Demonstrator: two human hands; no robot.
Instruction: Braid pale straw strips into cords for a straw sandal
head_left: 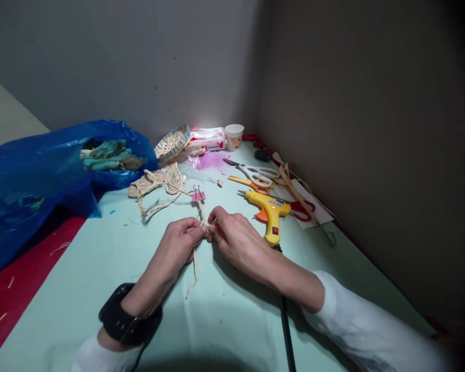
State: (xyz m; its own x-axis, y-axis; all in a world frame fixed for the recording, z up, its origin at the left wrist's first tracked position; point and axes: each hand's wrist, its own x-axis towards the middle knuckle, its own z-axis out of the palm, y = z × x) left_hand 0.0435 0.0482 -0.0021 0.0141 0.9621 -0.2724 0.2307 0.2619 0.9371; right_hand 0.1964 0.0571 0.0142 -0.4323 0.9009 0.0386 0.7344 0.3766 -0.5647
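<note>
My left hand (182, 237) and my right hand (234, 235) meet at the middle of the table, fingertips pinched on a pale braided cord (201, 211). One loose strand (195, 274) hangs from under my left fingers toward the near edge. Just beyond my fingers, a pink binder clip (198, 196) grips the cord. From the clip the cord runs left to a coiled bundle of braided cord (158, 182). The strands right at my fingertips are partly hidden by the fingers.
A yellow glue gun (273, 212) lies right of my right hand, its black cable (287, 330) running under that forearm. Behind it are white-handled scissors (256, 171) and an orange cutter (246, 182). A blue plastic bag (42, 170), woven basket (173, 143) and paper cup (234, 137) stand farther off.
</note>
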